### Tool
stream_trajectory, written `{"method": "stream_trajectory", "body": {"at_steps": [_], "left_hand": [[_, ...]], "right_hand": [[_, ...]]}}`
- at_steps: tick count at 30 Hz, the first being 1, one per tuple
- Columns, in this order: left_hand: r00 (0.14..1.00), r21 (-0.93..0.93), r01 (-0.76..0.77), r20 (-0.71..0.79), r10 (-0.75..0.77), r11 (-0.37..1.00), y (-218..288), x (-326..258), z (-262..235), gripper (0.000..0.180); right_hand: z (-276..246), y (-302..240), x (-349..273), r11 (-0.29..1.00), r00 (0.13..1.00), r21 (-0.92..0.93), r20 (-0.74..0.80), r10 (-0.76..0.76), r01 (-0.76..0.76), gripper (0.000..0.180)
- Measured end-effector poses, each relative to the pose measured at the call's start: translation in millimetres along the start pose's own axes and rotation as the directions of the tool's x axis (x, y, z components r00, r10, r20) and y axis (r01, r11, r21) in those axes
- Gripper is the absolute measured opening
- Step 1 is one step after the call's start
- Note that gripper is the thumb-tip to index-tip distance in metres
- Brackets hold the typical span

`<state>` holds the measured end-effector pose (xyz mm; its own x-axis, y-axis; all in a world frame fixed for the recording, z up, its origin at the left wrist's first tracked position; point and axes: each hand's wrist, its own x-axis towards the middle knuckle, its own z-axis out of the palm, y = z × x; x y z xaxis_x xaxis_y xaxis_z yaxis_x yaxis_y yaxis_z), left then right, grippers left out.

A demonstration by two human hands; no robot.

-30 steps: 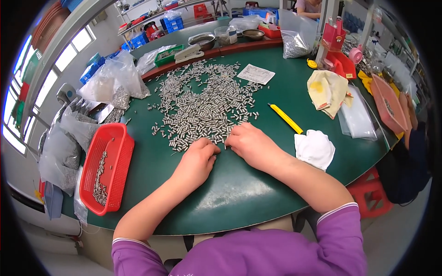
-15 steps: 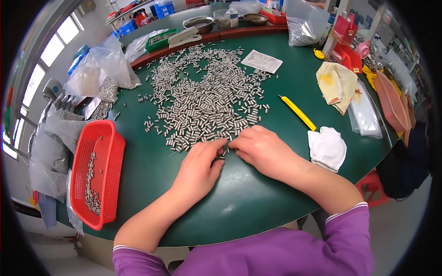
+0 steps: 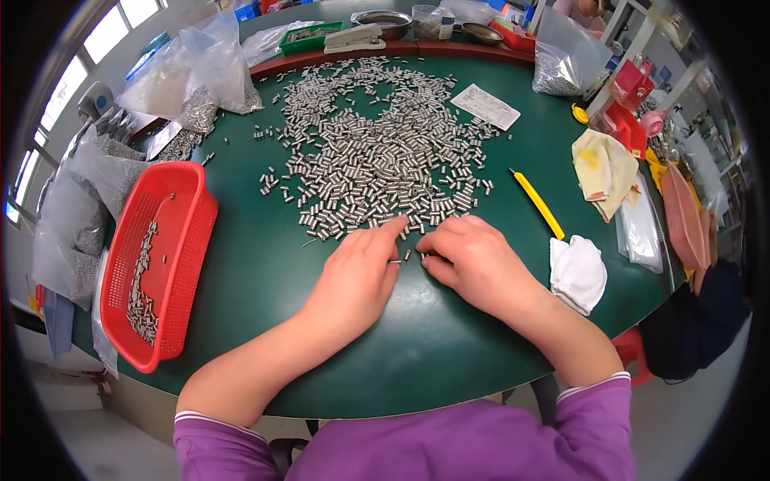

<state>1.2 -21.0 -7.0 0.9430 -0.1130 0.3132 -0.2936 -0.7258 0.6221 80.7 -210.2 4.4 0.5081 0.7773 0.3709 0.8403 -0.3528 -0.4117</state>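
Note:
A wide heap of small metal cylinders covers the middle of the green table. At the heap's near edge, my left hand is curled palm down. A metal cylinder sticks out between its thumb and fingers. Facing it a short way to the right, my right hand has thumb and forefinger closed around another small cylinder, mostly hidden. One loose cylinder lies on the table in the gap between both hands.
A red basket with some cylinders stands at left, beside filled plastic bags. On the right lie a yellow cutter knife, a white cloth and a stained glove. A paper slip is behind. Another person shows far back.
My hands have drawn slightly apart; the gap between their fingertips is wider, and a loose cylinder shows there. The whole view has shifted a little.

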Motion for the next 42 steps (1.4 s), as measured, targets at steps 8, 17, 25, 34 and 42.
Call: {"method": "stream_trajectory", "body": {"at_steps": [8, 17, 25, 34, 42], "left_hand": [[0.998, -0.149, 0.06, 0.039, -0.055, 0.987, -1.5, 0.7, 3.4, 0.052], [1.0, -0.089, 0.012, -0.007, -0.012, 0.996, -1.3, -0.6, 2.8, 0.052], [0.999, -0.089, -0.011, -0.04, 0.007, 0.996, -6.5, -0.9, 6.1, 0.053], [0.999, -0.018, -0.043, -0.014, 0.043, 0.999, -8.5, 1.5, 2.7, 0.056], [0.999, 0.02, 0.02, 0.032, -0.021, 1.0, 4.2, -4.8, -1.4, 0.063]], "right_hand": [[4.2, -2.7, 0.8, 1.0, 1.0, 0.028, -0.002, 0.005, -0.005, 0.015], [7.3, -4.2, 4.7, 1.0, 1.0, 0.012, 0.008, 0.01, -0.01, 0.014], [6.7, -5.8, 8.4, 0.999, 0.999, -0.048, 0.036, 0.015, -0.013, 0.013], [-5.8, -2.4, 8.0, 0.981, 0.984, 0.098, -0.039, 0.173, -0.169, 0.016], [-1.9, -5.3, 2.9, 0.901, 0.944, 0.284, 0.075, 0.321, -0.328, 0.016]]}}
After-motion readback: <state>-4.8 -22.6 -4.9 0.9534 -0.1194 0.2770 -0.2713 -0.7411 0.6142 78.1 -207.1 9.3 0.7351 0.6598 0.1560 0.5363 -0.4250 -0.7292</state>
